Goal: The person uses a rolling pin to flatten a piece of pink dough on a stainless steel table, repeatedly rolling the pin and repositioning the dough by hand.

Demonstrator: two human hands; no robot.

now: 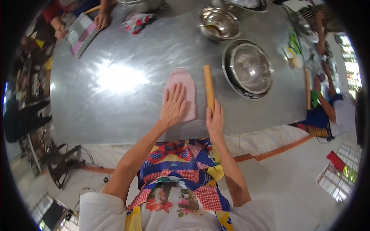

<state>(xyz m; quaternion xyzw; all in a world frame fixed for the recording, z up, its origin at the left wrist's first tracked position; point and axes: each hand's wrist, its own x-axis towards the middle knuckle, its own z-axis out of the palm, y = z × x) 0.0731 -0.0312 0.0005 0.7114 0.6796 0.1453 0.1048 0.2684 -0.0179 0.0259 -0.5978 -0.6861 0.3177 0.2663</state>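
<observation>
A flat, elongated slab of pink dough (189, 86) lies on the metal table (138, 115) in front of me. My left hand (174, 104) rests flat on the dough, palm down, its fingers slightly spread and pointing away from me. To the right of the dough, a wooden rolling pin (208, 83) lies lengthwise away from me, not touching it. The near end of the pin is in my right hand (215, 117), whose fingers are around it.
Steel bowls (251, 68) stand right of the pin, with another bowl (219, 23) behind. A crumpled red-and-white bag (138, 22) lies at the back. One person's hands (101, 20) hold a tray (83, 36) at back left; another person's arms (326, 104) are at far right.
</observation>
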